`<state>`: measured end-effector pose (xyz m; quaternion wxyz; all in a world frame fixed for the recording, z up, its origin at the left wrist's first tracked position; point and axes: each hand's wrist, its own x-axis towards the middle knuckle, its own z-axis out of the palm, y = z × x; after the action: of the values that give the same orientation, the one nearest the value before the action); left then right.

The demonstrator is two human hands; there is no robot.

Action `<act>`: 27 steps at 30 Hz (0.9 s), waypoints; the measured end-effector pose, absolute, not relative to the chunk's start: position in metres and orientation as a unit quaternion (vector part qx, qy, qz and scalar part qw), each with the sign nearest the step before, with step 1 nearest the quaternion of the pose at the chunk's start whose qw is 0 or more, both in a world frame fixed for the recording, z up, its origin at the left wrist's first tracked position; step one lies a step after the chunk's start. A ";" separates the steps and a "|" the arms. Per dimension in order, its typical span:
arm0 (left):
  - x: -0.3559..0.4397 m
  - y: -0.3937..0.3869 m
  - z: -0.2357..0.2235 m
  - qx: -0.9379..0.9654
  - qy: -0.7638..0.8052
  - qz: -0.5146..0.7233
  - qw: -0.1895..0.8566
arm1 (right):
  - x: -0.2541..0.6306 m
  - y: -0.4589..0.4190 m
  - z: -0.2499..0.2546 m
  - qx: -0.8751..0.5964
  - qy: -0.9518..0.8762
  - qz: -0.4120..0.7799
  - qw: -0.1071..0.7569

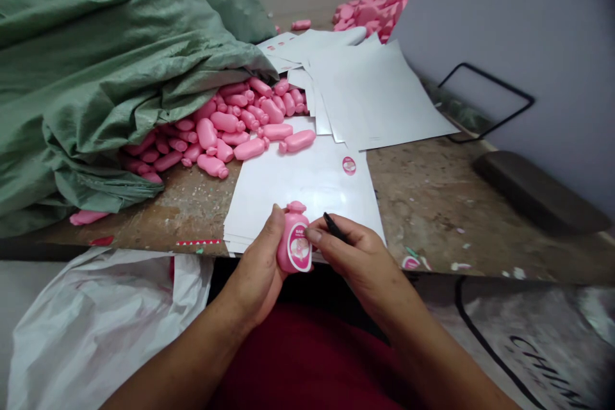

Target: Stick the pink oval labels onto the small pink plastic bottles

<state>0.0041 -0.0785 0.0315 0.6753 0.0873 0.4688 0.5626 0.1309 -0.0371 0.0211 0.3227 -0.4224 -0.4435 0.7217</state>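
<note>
My left hand [259, 269] is closed around a small pink bottle [287, 250] held upright at the table's front edge. An oval pink and white label [300, 248] sits on the bottle's front. My right hand [350, 256] has a thin black tool [335, 227] in its grip, its kind not clear, while thumb and fingertips touch the label's right edge. Beneath and beyond the hands lies a stack of white sheets [269, 195], the top one bearing a single oval sticker [348, 166].
Many pink bottles [225, 122] spill from a green sack [120, 64] at left. More white sheets [379, 96] lie behind, near another pink heap [377, 6]. A black wire frame [500, 86] and dark padded block [538, 189] are at right. White bags hang below the worn table [408, 205].
</note>
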 end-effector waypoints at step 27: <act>-0.004 -0.083 0.029 0.135 0.445 0.538 0.703 | 0.129 -0.040 0.017 -0.423 -0.447 0.720 0.321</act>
<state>-0.0038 -0.0826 0.0288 0.7029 0.1352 0.4452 0.5380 0.1293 -0.0398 0.0174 0.3214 -0.4229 -0.4470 0.7198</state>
